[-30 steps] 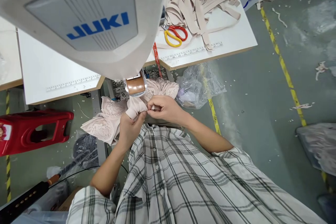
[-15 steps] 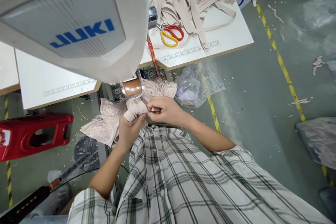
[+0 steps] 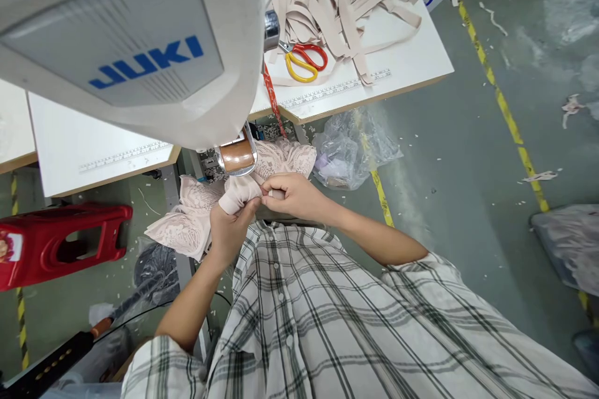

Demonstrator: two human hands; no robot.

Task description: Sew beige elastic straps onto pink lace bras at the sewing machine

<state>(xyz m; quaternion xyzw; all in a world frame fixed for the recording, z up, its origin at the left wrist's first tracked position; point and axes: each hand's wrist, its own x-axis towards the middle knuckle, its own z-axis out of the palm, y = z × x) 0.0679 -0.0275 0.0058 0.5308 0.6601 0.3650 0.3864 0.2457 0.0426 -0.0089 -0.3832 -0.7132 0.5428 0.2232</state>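
Two hands meet just below the sewing machine (image 3: pixel 140 43), both pinched shut on one pale pink lace garment (image 3: pixel 196 212); the left hand (image 3: pixel 229 230) grips a rolled, smooth fold of the fabric from below, thumb and fingers closed around it; the right hand (image 3: pixel 292 196) comes in from the right, its fingertips pressed together on the same fold, so that the two hands touch at the fabric; the garment sits right under the machine's brown-topped metal arm end (image 3: pixel 238 156), with lace spilling to the left and behind the hands, hanging off the edge rather than lying flat. Both forearms are bare, coming out of a plaid shirt (image 3: pixel 327 324) that fills the lower part of the view.

Behind the machine, on the white surface (image 3: pixel 412 56), lies a heap of beige fabric strips (image 3: pixel 337 0); a pair of scissors with red and yellow handles (image 3: pixel 304 61) rests just beside the heap, near a printed ruler strip along the edge. A crumpled clear plastic bag (image 3: pixel 350 149) sits on the floor under that edge; a red plastic stool (image 3: pixel 56 240) stands at the far left.
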